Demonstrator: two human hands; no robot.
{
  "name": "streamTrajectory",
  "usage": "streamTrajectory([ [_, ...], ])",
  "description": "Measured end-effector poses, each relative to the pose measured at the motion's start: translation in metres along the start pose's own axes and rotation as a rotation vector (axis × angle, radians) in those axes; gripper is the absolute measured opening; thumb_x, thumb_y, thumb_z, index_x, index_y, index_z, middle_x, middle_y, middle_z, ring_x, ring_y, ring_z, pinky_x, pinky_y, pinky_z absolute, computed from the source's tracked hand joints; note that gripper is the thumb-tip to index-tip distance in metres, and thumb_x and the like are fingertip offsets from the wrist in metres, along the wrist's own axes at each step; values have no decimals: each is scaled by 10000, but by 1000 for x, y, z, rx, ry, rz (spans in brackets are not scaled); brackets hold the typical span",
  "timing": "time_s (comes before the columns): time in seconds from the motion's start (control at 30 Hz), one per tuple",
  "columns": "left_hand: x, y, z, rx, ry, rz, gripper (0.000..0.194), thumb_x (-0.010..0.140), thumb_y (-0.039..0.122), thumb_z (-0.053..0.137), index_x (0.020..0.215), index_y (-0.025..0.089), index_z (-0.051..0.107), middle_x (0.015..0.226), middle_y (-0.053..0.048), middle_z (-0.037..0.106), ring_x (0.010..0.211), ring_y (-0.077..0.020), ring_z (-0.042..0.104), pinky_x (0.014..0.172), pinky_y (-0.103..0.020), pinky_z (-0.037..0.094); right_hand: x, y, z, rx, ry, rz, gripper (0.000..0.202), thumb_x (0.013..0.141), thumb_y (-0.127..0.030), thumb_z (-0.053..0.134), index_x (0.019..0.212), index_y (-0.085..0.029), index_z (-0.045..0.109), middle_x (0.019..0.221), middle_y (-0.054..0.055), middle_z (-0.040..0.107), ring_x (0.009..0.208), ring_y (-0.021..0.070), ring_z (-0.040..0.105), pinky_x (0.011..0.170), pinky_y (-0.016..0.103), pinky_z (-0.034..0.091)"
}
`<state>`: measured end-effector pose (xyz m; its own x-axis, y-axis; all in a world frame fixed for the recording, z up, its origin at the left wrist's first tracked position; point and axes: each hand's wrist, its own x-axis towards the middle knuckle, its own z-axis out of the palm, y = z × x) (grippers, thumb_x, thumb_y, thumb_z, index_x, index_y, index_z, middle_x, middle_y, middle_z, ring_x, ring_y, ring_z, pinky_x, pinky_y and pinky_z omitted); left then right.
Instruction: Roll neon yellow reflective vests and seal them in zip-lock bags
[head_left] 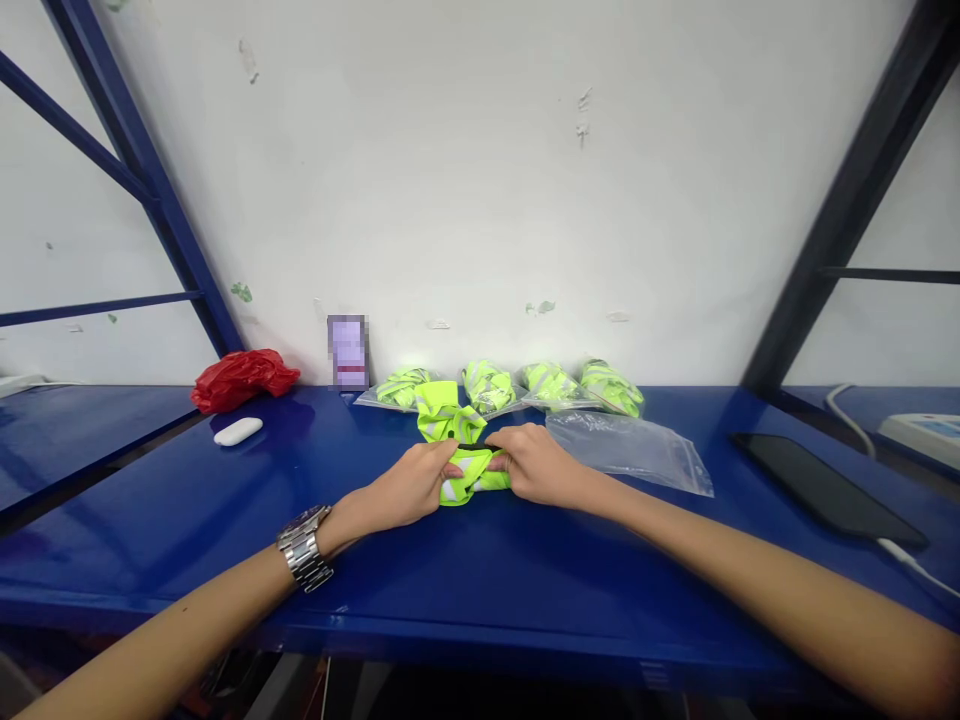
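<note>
Between my two hands is a neon yellow-green reflective strap garment [469,480] with silvery bands, bunched up, with a dark strip along its top edge. My left hand [420,485], below a metal wristwatch [305,550], pinches its left side. My right hand [536,465] grips the right side, fingers closed. A looser part of the same bright material [442,408] lies just beyond my hands. Right of my right hand, a clear zip bag [630,450] lies flat on the blue table [480,580].
Several bagged neon bundles [551,382] line the wall. At the left are a red plastic bag [244,378] and a white earbud case [238,431]. A phone [348,352] leans upright at the back. At the right lies a dark phone [825,485] with a white cable [915,562].
</note>
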<state>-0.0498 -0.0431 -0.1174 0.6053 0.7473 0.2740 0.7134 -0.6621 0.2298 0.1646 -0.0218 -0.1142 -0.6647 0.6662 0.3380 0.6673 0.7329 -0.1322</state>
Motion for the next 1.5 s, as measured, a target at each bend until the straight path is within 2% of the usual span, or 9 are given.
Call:
streamTrajectory([
  [0.37, -2, -8, 1, 105, -88, -107, 323, 991, 327, 224, 941, 160, 496, 850, -80, 565, 806, -224, 534, 759, -373, 433, 44, 12, -21, 309, -413, 164, 352, 805, -217, 512, 511, -192, 319, 506, -62, 197, 486, 79, 205, 481, 250, 182],
  [0.5, -5, -2, 2, 302, 46, -84, 272, 981, 281, 280, 966, 145, 515, 870, -88, 528, 780, -218, 498, 751, -382, 443, 54, 12, -27, 345, -536, 240, 370, 790, -241, 518, 526, -208, 260, 483, -64, 208, 439, 73, 233, 437, 241, 233],
  [0.67, -7, 7, 9, 440, 154, 176, 262, 919, 74, 295, 1040, 155, 513, 1022, -115, 525, 910, -225, 492, 804, -370, 465, 59, 10, -32, 332, -604, 330, 262, 782, -261, 530, 565, -190, 400, 496, -49, 311, 440, 91, 328, 419, 245, 332],
  [0.83, -18, 15, 6, 420, 180, 247, 320, 973, 341, 394, 1202, 134, 479, 1127, -155, 557, 1044, -278, 528, 889, -431, 470, 61, 13, -32, 332, -621, 365, 153, 790, -281, 532, 703, -156, 542, 545, -38, 386, 463, 100, 380, 426, 250, 380],
  [0.93, -19, 15, 3, 408, 158, 257, 487, 948, 454, 434, 1324, 146, 399, 1247, -177, 522, 1162, -310, 503, 946, -459, 456, 62, 14, -33, 328, -609, 361, 154, 794, -289, 531, 718, -156, 541, 562, -42, 390, 461, 92, 377, 430, 245, 384],
  [1.1, -7, 9, 2, 454, 74, 251, 439, 977, 408, 379, 1312, 124, 398, 1155, -164, 579, 1078, -291, 568, 913, -439, 479, 63, 14, -32, 235, -540, 324, 176, 796, -269, 546, 669, -147, 560, 555, -11, 469, 493, 121, 458, 488, 260, 405],
  [1.27, -2, 6, 1, 474, 11, 232, 403, 995, 353, 327, 1304, 101, 376, 1112, -159, 581, 1057, -285, 566, 910, -433, 468, 42, 3, -25, 59, -254, 243, 205, 895, -292, 503, 860, -144, 641, 869, 105, 626, 848, 229, 587, 716, 312, 427],
  [1.37, -2, 2, -1, 406, -1, 208, 366, 994, 345, 322, 1262, 105, 395, 1092, -151, 580, 1043, -272, 568, 907, -420, 468, 22, -2, -15, -168, 40, -42, 284, 981, -243, 348, 959, -132, 609, 1008, 157, 594, 958, 238, 553, 823, 365, 414],
  [1.5, -1, -2, -3, 294, 4, 188, 315, 984, 318, 353, 1234, 133, 403, 1131, -142, 571, 1061, -254, 564, 910, -389, 465, 7, 4, 0, -307, 114, -363, 295, 958, -367, 441, 1074, -112, 534, 1015, 132, 576, 950, 252, 540, 815, 380, 427],
])
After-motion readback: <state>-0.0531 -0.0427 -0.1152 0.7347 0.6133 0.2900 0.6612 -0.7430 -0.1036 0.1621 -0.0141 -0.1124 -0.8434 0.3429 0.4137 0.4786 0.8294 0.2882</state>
